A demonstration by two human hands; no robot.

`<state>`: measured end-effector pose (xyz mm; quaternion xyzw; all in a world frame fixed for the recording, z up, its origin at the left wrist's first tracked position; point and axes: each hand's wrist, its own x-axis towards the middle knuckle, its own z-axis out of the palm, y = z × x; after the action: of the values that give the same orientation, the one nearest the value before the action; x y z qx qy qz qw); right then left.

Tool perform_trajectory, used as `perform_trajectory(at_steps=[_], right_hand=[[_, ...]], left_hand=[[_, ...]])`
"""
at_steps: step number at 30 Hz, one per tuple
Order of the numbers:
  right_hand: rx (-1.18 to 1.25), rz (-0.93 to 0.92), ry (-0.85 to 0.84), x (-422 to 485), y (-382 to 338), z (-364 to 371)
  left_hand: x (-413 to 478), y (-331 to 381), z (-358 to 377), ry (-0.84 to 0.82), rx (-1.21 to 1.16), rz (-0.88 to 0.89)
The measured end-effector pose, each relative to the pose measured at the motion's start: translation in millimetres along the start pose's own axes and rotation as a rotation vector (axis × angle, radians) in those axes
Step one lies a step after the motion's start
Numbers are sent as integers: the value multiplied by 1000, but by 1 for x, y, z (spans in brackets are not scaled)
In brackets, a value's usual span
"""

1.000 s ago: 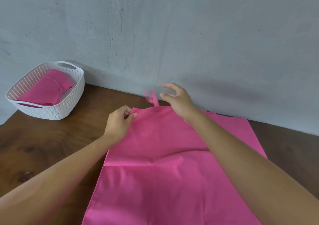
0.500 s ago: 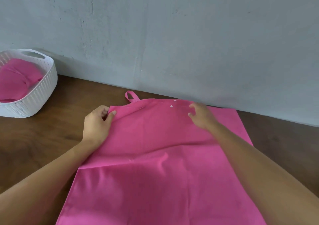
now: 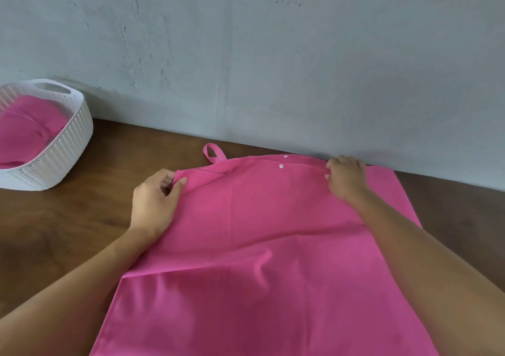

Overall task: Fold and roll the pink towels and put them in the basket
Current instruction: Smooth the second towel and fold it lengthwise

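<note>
**Figure. Squaring the far edge of a part-folded towel**

*Progress.* Well to the left of the left hand, the white basket [image 3: 79, 126] stands on the counter [image 3: 68, 219] by the wall [image 3: 273, 55]. It holds one stowed towel [image 3: 27, 134], a pink bundle, so that part of the task appears finished. Between the hands, a second pink towel [image 3: 259, 246] lies spread on the counter. Its upper layer is doubled over, and the layer's near edge runs across just behind the left wrist. Judged from this, the first fold is being squared up; further folding, rolling and transfer to the basket remain.

*Hands.* The left hand [image 3: 155, 202] pinches the far left corner of the upper layer between thumb and curled fingers, raising it slightly. Just right of it, a hanging loop [image 3: 214, 153] projects from the far edge, and two white snap studs [image 3: 281, 166] lie nearer the right hand. The right hand [image 3: 347, 178] has its fingers curled narrowly over the far edge and grips it close to the wall.
</note>
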<state>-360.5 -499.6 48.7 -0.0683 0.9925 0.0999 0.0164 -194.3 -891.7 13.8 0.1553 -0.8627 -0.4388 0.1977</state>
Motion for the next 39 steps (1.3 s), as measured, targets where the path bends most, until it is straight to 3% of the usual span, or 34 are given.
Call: perform_trajectory(at_steps=[7, 15, 20, 26, 32, 35, 39], right_hand=[[101, -111, 272, -66, 9, -10], [283, -171, 387, -170, -11, -17], [324, -162, 335, -209, -29, -6], [498, -150, 152, -219, -34, 2], [642, -61, 264, -180, -10, -14], [581, -31, 225, -136, 11, -10], [375, 10, 47, -85, 35, 2]], left_hand=[[-1, 0, 1, -2, 4, 34], [-2, -1, 0, -33, 22, 53], [-3, 1, -3, -70, 22, 33], [0, 6, -8, -120, -39, -37], [0, 20, -16, -75, -70, -61], [-2, 33, -18, -61, -61, -56], [-3, 47, -19, -38, -41, -55]])
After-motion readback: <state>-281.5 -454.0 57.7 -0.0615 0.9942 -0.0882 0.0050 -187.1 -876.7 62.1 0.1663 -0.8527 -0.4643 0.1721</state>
